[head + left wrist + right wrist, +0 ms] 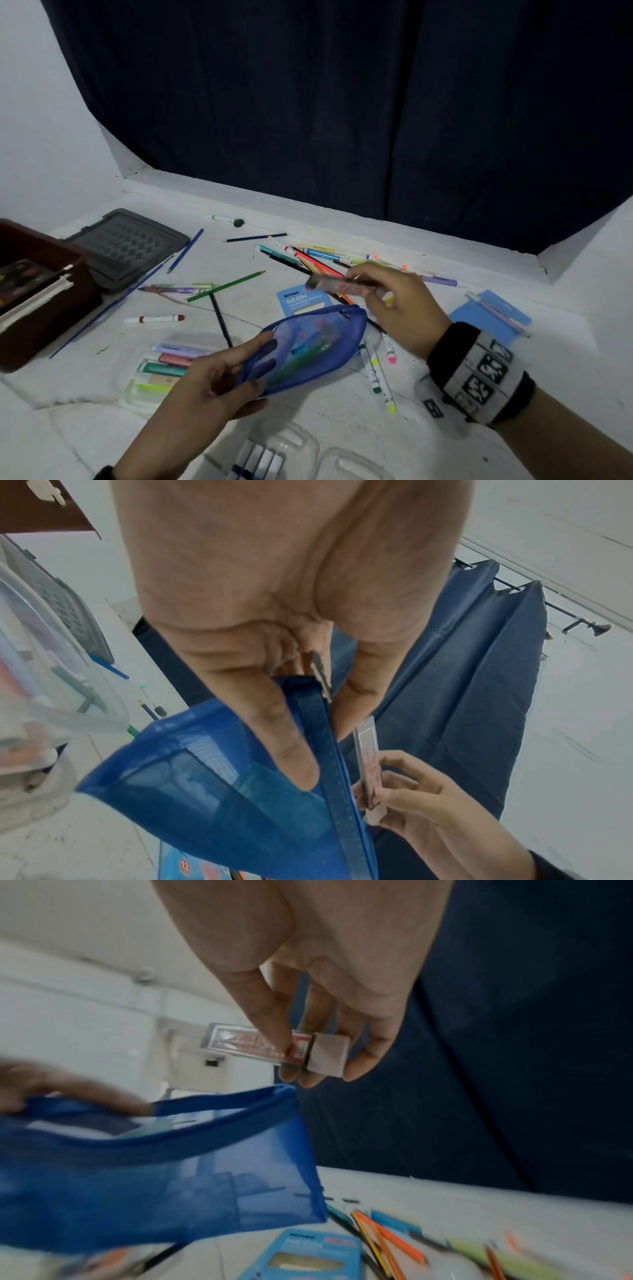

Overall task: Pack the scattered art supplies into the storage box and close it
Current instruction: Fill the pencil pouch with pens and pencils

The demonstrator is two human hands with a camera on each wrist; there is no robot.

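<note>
One blue mesh pouch (308,346) and one small clear case (337,285) are in hand; one brown storage box (41,301) and one grey lid (130,245) sit well off to the left of the left grip.

The left hand (205,383) grasps the pouch's near end, thumb inside the open zipper edge and fingers curled behind the mesh; in the left wrist view the thumb (287,739) lies along the zipper tape. The pouch is lifted off the surface, its long axis running away from this grip, up and to the right, with the mouth facing up.

The right hand (397,305) pinches the clear case between thumb and fingertips at its capped end. The case lies nearly level, just above the pouch's far end, its long axis running left from the grip. Motion blur hides its print.

Beyond the right grip lies a loose heap of coloured pencils (308,260) and pens, too tangled to count. Under the pouch is one blue pencil pack (294,301). Left of the left grip is one clear tray (161,370) holding five pastel markers, and farther left, one brown-capped marker (154,319) and one green pencil (226,286). To the right of the right grip lies one blue card (489,315).

The surface (342,428) is white and scuffed. A dark blue curtain (342,102) hangs behind it, with white walls at both sides.
</note>
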